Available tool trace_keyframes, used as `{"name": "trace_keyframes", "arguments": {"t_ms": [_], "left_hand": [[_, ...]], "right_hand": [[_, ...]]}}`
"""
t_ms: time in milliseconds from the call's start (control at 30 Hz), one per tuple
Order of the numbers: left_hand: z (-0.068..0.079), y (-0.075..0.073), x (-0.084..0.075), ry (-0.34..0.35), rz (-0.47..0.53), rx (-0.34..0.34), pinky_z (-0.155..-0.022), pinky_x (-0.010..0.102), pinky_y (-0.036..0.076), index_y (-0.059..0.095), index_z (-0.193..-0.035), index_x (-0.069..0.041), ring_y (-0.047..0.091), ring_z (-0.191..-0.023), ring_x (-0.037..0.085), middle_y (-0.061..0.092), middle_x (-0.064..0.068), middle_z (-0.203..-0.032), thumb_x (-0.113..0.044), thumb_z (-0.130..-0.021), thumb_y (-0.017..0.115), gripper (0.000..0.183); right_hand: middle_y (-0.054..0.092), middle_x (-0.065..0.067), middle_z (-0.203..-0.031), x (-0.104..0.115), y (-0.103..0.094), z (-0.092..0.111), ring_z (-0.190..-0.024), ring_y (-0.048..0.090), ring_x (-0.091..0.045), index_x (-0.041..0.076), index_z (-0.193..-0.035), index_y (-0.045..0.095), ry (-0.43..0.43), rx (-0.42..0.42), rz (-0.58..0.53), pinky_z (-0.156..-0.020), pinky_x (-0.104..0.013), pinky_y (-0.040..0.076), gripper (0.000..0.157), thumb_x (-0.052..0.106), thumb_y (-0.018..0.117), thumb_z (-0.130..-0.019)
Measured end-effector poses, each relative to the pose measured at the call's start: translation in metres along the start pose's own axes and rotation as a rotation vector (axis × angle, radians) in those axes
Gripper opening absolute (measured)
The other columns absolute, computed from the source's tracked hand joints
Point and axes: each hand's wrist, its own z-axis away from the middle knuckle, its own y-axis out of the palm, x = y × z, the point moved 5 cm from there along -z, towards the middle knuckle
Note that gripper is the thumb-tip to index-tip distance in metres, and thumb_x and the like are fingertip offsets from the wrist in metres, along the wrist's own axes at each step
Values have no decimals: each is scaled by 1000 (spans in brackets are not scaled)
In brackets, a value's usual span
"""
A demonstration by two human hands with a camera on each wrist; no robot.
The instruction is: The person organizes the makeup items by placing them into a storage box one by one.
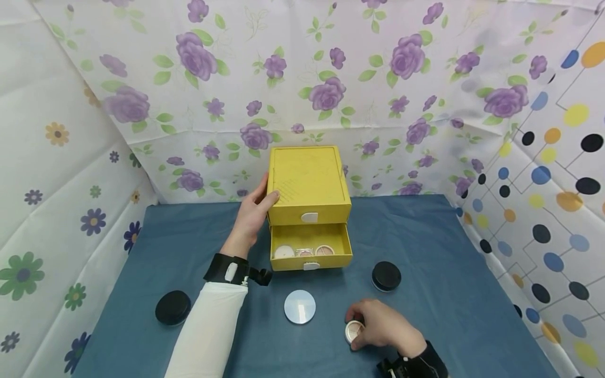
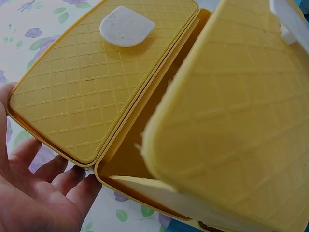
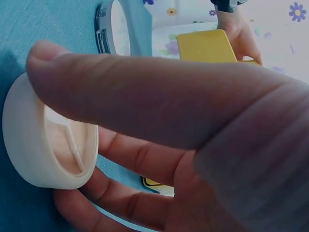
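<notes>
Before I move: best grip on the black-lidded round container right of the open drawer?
Probably opposite sides of the black-lidded container, pinched from above: it is round, sits lid-up on the blue cloth, and nothing covers it. The right hand is nearer, but holds the small white-rimmed pot.

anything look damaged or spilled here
The open lower drawer has ragged whitish bits along one front edge in the left wrist view, unlike the neater upper drawer; burrs or lint, I can't tell. No spill shows on the blue cloth.

Drawer box (image 1: 309,176): we see yellow, grid-patterned fronts
Pulls (image 1: 309,217): white
Small compact (image 1: 353,332): creamy white
Table cover (image 1: 425,252): blue
Back curtain (image 1: 293,89): purple roses on white
</notes>
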Motion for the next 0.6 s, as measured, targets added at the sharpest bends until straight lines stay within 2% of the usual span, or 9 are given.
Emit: {"name": "trace_keyframes", "arguments": {"t_ms": [200,267,433,500,600], "left_hand": [[0,0,-2,1,5,9,-116,41,30,21,-157,-34,21,-142,8,21,-8,-161,-41,-101,58,67],[5,1,-11,-5,-3,11,-116,40,30,20,-158,-29,21,-143,10,20,-5,-162,-36,-102,57,67],[5,1,-10,-2,-14,0,-116,41,30,21,-157,-32,23,-142,9,23,-7,-161,-40,-101,58,68],[0,-1,0,2,-3,-8,-116,41,30,24,-156,-36,23,-141,6,24,-11,-160,-45,-99,60,68],[0,-1,0,2,0,-7,-116,43,29,24,-156,-34,23,-142,8,25,-10,-160,-42,-99,60,68]], "right_hand": [[60,4,-81,-3,2,-2,-69,54,-15,25,-89,67,49,10,-29,-63,-35,49,39,24,94,-61],[59,2,-81,-2,2,-3,-69,54,-15,23,-92,66,51,13,-29,-63,-36,48,41,24,93,-61],[57,0,-83,2,2,-3,-71,52,-17,19,-95,63,74,25,-15,-63,-37,47,44,22,93,-63],[57,0,-83,3,2,-3,-71,52,-18,19,-94,62,91,26,-10,-64,-37,47,44,22,93,-62],[56,0,-81,4,3,-2,-71,51,-19,19,-92,61,100,26,-7,-64,-37,47,45,21,93,-61]]}}
